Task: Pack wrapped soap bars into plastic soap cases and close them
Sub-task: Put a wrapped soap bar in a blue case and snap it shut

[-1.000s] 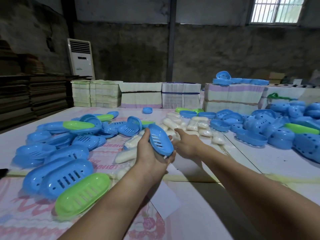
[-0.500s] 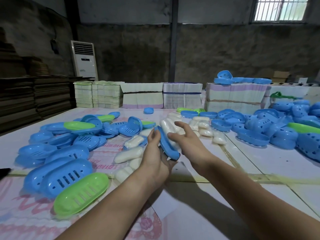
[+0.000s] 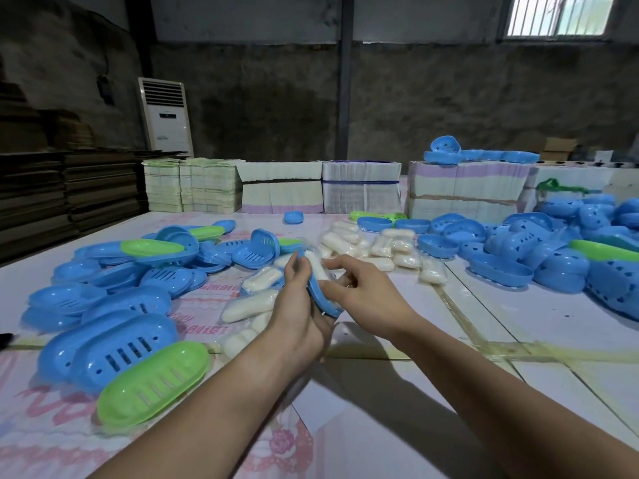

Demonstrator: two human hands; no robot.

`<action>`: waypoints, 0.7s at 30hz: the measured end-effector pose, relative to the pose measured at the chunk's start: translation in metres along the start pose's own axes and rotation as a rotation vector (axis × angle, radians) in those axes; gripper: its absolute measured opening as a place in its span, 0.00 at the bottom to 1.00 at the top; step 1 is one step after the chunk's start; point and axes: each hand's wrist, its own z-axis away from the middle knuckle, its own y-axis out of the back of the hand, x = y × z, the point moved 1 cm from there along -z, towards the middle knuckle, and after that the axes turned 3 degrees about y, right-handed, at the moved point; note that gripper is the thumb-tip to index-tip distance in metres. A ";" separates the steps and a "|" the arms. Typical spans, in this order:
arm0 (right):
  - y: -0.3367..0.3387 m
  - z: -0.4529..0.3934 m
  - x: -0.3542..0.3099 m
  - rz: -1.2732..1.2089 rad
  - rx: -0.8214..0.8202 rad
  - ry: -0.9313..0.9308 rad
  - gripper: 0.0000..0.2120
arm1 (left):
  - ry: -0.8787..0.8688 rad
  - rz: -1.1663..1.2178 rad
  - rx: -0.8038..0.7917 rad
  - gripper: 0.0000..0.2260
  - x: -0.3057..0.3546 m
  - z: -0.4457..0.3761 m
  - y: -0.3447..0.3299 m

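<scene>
Both hands (image 3: 332,299) grip one oval blue plastic case (image 3: 320,297) (edge-on), white wrapped bar (image 3: 316,267) inside.

The person is wearing nothing on both forearms. The left hand (image 3: 301,305) and right hand (image 3: 363,299) are wearing no gloves.

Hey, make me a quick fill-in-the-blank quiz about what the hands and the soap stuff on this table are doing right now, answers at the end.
1. The left hand holds a soap case half coloured ____.
2. The right hand presses a wrapped ____ into that half.
3. The nearest case part at lower left is coloured ____.
4. The white unit by the back wall stands ____ of the window.

Answers: blue; soap bar; green; left
</scene>
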 end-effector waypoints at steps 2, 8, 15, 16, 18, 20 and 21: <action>0.001 0.000 0.000 0.016 -0.021 0.005 0.16 | -0.022 -0.022 0.020 0.09 0.000 0.001 0.000; 0.009 0.000 0.001 0.016 -0.096 0.038 0.18 | 0.007 0.016 0.041 0.14 0.002 0.005 0.000; 0.026 -0.006 0.009 0.001 0.211 0.106 0.07 | 0.150 0.048 0.055 0.20 -0.002 0.006 -0.003; 0.032 -0.010 0.015 0.039 0.247 0.070 0.08 | 0.152 0.051 0.049 0.20 -0.002 0.005 -0.003; 0.047 -0.018 0.031 0.164 0.282 -0.029 0.14 | 0.164 0.056 0.045 0.20 -0.002 0.004 -0.002; 0.065 -0.026 0.049 0.390 0.278 -0.161 0.18 | 0.182 0.042 0.026 0.19 -0.004 0.004 -0.002; 0.077 -0.030 0.059 0.561 0.274 -0.232 0.20 | 0.182 0.030 0.015 0.19 -0.005 0.003 -0.002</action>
